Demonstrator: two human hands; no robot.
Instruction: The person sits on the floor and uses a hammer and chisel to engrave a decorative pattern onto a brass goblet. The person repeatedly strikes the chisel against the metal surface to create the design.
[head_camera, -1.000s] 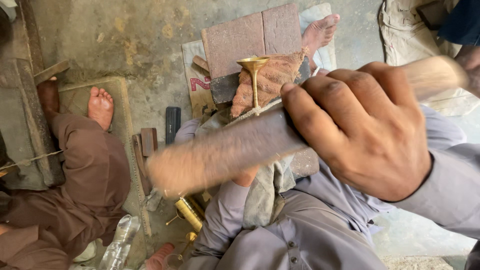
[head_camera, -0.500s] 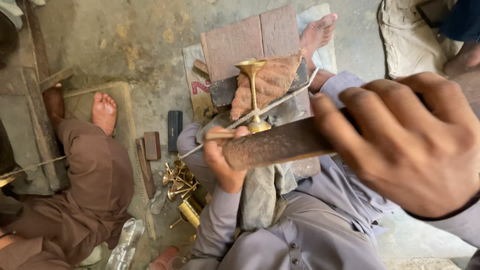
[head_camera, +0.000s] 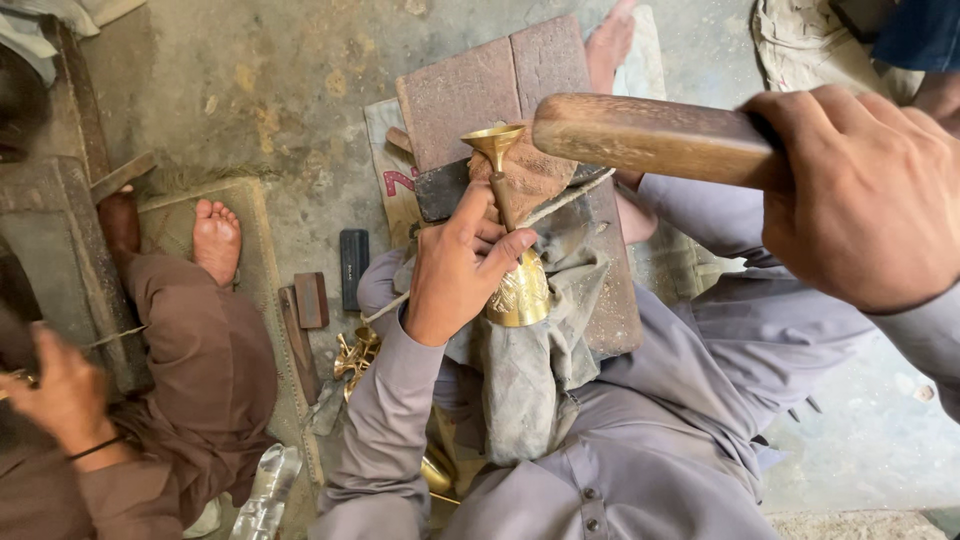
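Left hand: gripped the brass goblet around its engraved cup, the stem pointing away.
Right hand: was clenched on a wooden mallet, raised above the goblet.
Goblet: lay tilted on a grey cloth over the lap, its foot near the brown slab.
Doing it well: probably light, square taps with fingers clear and the cloth cushioning the brass.
Left side: another person's bare foot rested on the floor.
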